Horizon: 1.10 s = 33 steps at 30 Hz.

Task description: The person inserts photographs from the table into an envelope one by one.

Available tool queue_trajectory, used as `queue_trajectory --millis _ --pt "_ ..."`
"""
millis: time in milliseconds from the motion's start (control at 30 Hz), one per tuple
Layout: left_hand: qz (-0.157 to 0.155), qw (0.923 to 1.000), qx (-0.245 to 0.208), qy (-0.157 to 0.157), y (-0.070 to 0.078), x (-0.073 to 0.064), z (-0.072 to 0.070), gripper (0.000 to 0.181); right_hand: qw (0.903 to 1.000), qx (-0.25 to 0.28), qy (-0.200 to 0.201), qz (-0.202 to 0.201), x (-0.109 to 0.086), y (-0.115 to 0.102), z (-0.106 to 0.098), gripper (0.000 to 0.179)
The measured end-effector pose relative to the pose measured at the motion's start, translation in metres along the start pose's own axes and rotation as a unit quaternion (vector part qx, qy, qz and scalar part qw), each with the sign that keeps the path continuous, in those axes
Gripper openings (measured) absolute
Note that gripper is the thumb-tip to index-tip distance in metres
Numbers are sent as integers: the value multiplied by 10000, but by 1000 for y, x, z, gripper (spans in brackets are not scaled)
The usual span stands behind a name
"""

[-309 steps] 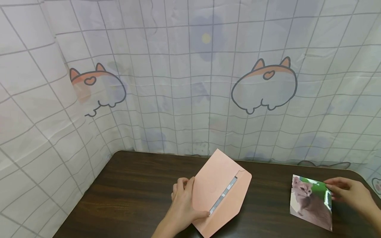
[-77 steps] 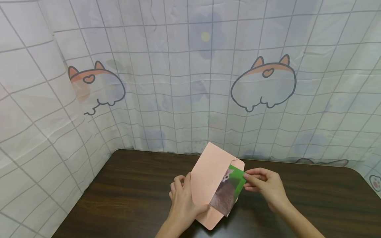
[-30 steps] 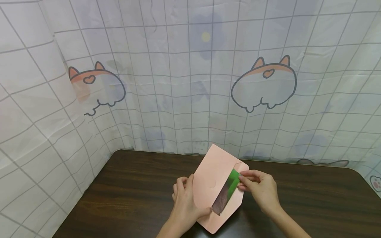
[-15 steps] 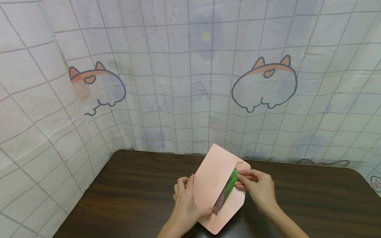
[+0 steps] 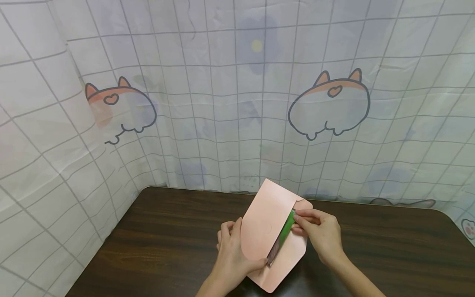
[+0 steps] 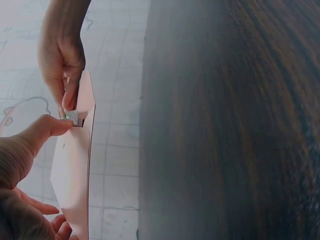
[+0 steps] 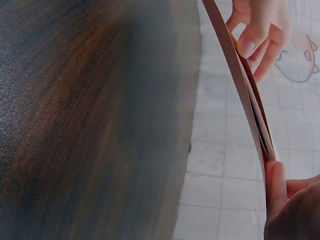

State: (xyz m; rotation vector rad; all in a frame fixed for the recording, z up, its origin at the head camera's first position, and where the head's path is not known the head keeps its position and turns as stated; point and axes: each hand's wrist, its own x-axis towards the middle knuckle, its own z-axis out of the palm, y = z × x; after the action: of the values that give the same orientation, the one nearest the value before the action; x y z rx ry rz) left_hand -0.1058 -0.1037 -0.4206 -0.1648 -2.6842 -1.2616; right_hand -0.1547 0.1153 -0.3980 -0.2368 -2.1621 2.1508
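A pink envelope is tilted over the table in the head view. My left hand grips its left side, thumb across the front by the opening and the other fingers behind. With my right hand I pinch the green edge of a cat photo, most of which is hidden inside the envelope; only a narrow green and brown strip shows. A shiny corner of the photo appears beside my left thumb in the left wrist view. From the right wrist, the envelope is seen edge-on between both hands.
The dark wood-grain table spreads below the hands. Behind it hangs a pale gridded curtain with cartoon animal prints, meeting the table's back edge.
Earlier, my right hand held the photo apart at the right. It then brought the photo left to the envelope, and the photo has slid progressively deeper. My left hand keeps its grip.
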Motion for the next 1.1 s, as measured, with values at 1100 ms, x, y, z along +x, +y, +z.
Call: queue_trajectory --millis 1100 --pt "-157 9986 39 496 5 -3 6 116 9984 148 -336 427 -17 9 15 17"
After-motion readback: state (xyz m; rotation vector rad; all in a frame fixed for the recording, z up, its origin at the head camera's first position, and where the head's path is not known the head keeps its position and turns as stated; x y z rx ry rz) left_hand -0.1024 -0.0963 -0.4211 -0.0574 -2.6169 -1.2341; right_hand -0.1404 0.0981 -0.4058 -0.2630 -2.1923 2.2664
